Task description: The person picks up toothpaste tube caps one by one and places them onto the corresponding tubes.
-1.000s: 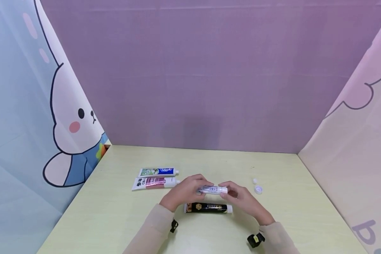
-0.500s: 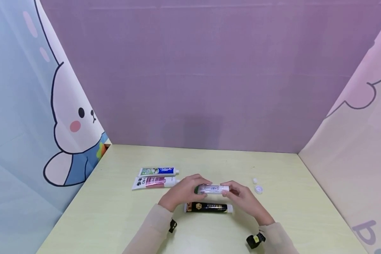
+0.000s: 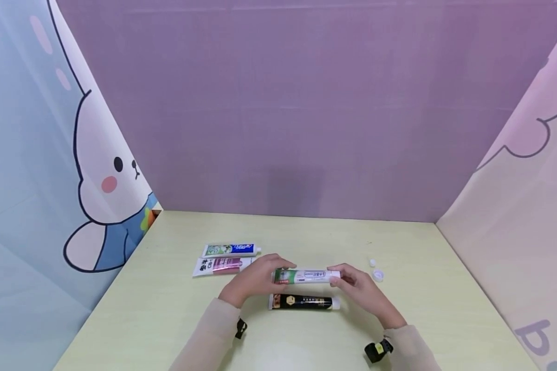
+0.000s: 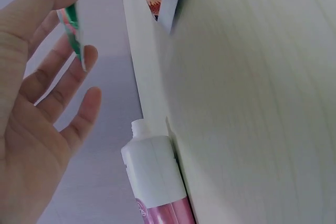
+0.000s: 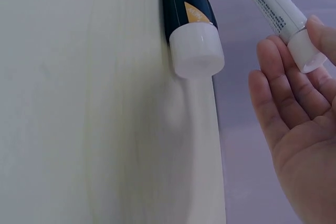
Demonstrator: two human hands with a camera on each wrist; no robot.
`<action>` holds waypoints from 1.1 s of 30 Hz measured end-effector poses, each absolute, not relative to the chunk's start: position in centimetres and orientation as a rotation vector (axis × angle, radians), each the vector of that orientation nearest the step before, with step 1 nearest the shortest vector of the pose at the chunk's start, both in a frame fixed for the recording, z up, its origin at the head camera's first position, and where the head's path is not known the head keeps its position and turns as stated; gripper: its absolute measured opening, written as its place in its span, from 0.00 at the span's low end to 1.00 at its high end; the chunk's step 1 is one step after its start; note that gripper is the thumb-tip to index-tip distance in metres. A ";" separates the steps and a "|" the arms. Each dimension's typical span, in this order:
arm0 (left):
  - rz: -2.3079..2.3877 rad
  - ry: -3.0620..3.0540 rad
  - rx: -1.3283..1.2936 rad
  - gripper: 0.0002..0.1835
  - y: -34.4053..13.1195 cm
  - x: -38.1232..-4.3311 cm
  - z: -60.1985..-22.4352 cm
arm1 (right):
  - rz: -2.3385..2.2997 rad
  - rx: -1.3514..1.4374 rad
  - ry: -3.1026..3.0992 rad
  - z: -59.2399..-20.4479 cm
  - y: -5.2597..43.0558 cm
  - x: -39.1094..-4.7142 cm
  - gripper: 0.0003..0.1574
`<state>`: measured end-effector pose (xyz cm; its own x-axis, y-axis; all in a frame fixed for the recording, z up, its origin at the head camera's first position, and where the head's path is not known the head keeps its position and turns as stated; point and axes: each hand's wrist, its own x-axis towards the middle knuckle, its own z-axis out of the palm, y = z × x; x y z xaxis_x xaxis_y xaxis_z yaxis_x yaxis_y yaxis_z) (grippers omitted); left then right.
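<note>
White-green tube [image 3: 308, 276] is held above bench [image 3: 445, 309], at 12 o'clock of black tube [image 3: 304, 302]; tail [image 3: 283, 276] pinched by left hand [image 3: 252, 281], cap [image 5: 305, 53] by right hand [image 3: 361, 292]. If flat tail is pinched too lightly, tube could be dropped onto black one.

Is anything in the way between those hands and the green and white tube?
Nothing visible: the left hand pinches the green and white tube at its green end, and the right hand grips its white cap. The black tube lies off to the near side, not between.
</note>
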<state>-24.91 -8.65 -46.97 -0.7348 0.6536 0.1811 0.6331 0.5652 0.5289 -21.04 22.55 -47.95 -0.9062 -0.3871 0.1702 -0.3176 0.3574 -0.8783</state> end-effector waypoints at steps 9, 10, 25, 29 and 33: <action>0.896 2.750 1.167 0.24 -8.5 -25.2 -47.2 | -1.627 -0.505 2.506 -47.7 22.9 -21.1 0.20; 0.893 2.748 1.157 0.24 -8.5 -25.2 -47.2 | -1.624 -0.494 2.514 -47.7 23.0 -21.1 0.20; 0.860 2.765 1.148 0.24 -8.6 -25.3 -47.4 | -1.438 -0.604 2.672 -47.8 23.6 -21.2 0.18; 0.831 2.771 1.152 0.23 -8.5 -25.3 -47.6 | -1.386 -0.614 2.717 -47.9 23.6 -21.2 0.17; 0.815 2.756 1.129 0.23 -8.3 -25.3 -47.9 | -1.339 -0.640 2.755 -48.2 23.6 -21.3 0.16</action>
